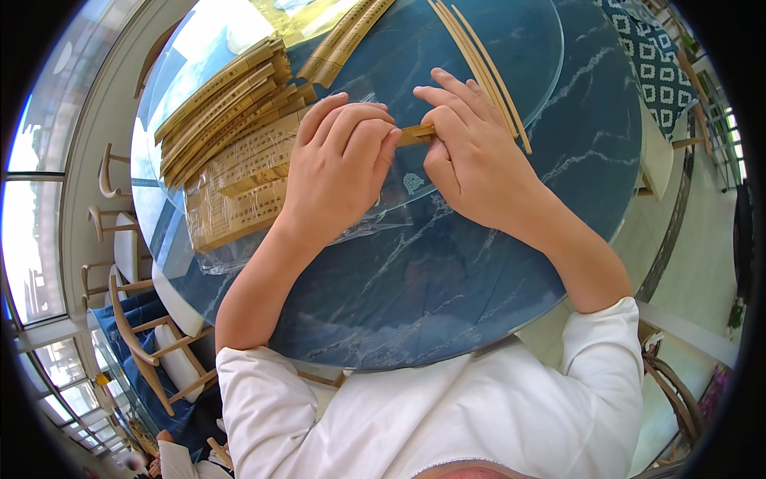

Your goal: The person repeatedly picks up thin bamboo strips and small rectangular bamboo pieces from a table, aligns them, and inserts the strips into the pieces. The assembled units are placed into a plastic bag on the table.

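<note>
My left hand (339, 164) and my right hand (483, 160) are raised over the table, knuckles up. Between them stretches a narrow brown paper chopstick sleeve (415, 134), its two ends pinched by my thumbs and fingers. Some right fingers stick out away from it. Left of my left hand lies a fanned pile of printed brown sleeves (223, 112), next to a clear plastic bag (243, 195) with more sleeves inside. Two longer sleeves (347, 40) lie beyond my hands. Several thin wooden chopsticks (479, 60) rest beyond my right hand.
The round table (391, 295) has a dark blue marbled top, with a glass turntable (550, 56) on it. Something yellow and shiny (315, 20) is at the far edge. Wooden chairs (155, 351) stand at the left; a patterned cloth (658, 72) is at the far right.
</note>
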A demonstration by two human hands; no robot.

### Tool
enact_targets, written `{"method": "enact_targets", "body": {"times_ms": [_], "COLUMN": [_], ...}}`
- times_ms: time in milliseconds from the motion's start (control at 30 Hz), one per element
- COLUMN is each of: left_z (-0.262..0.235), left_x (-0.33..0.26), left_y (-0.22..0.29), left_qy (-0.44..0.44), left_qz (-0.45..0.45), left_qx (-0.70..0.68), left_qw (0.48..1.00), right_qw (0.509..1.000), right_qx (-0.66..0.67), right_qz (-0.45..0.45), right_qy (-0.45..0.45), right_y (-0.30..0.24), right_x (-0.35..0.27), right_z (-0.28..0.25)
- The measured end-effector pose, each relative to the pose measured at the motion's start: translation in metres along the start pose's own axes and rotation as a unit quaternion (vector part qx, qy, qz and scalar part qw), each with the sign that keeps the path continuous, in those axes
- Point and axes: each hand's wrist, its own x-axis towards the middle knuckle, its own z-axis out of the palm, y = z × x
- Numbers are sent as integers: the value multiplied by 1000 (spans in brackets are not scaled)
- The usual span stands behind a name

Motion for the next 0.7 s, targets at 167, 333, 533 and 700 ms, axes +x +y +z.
{"method": "enact_targets", "body": {"times_ms": [167,333,533,700], "left_z": [-1,-1,0,2], "left_x": [1,1,-3,-4], "left_y": [-9,-9,-8,-10], "left_qy": [15,12,-5,-11], "left_qz": [-11,-7,8,14], "left_qx": [17,12,-19,-3], "left_qw": [1000,1000,1000,1000], "right_qw": [999,999,997,996], "right_qx": [-7,-7,52,69], "right_qz": [6,-26,-59,-51], "right_qy": [36,40,8,4], "right_y": [5,-2,-1,4], "right_x": [6,6,5,6], "right_z": [-9,-5,0,1]}}
